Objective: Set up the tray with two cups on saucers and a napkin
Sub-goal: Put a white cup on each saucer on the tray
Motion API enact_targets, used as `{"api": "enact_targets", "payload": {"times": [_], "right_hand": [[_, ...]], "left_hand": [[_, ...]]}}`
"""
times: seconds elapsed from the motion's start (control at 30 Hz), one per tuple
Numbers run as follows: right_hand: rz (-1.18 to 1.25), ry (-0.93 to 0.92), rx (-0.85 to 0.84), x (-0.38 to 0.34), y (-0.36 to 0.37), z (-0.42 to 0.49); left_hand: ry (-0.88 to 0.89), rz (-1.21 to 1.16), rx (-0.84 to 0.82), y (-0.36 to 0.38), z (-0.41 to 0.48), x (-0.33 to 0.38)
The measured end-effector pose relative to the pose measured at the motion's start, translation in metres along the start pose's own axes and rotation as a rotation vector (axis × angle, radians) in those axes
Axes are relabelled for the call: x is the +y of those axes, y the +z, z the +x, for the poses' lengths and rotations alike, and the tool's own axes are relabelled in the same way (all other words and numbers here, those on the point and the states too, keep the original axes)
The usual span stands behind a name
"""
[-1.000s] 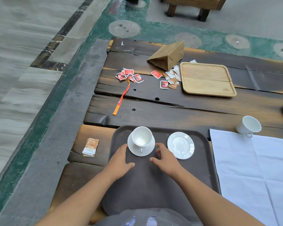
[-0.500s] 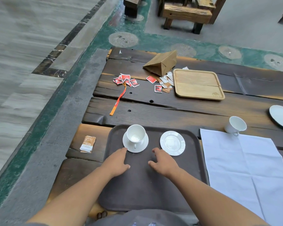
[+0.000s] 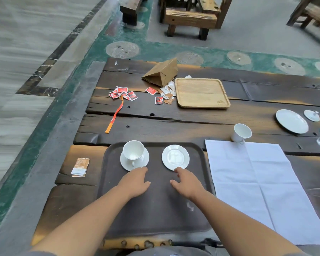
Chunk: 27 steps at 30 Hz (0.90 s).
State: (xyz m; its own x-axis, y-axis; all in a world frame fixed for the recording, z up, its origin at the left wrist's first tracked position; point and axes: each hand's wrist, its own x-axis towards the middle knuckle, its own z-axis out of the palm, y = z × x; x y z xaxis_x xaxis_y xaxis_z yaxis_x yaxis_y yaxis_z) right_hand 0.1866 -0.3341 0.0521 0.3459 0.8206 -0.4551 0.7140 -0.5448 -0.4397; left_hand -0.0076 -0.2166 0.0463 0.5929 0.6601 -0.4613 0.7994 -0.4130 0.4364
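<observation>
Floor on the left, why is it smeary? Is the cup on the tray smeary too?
Head view: the floor looks streaked toward the left edge, likely camera-motion blur; head view: the cup on the tray is sharp; head view: the wide lens bows the table edges.

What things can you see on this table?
dark tray: one, dark brown, table's near edge
cup on saucer: one, white, left on the dark tray
empty saucer: one, white, right on the dark tray
loose cup: one, white, at the napkin's far edge
napkin: one, white, flat right of the dark tray
wooden tray: one, light wood, far middle
paper bag: one, brown, lying beside the wooden tray
red packets: several, red, left of the paper bag
orange strap: one, orange, by the red packets
packet stack: one, orange-white, left of the dark tray
plate: one, white, far right
hands: two, bare; left hand and right hand over the dark tray, empty
</observation>
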Motion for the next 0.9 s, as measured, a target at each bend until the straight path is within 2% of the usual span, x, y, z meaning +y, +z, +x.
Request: {"api": "enact_targets", "payload": {"times": [0.53,0.9], "right_hand": [[0.051,0.054,0.024,0.171,-0.083,-0.035],[0.084,0.042,0.029,0.250,-0.123,-0.033]], "left_hand": [[0.100,0.046,-0.032,0.067,0.034,0.181],[0.123,0.040,-0.009,0.096,0.058,0.269]]}}
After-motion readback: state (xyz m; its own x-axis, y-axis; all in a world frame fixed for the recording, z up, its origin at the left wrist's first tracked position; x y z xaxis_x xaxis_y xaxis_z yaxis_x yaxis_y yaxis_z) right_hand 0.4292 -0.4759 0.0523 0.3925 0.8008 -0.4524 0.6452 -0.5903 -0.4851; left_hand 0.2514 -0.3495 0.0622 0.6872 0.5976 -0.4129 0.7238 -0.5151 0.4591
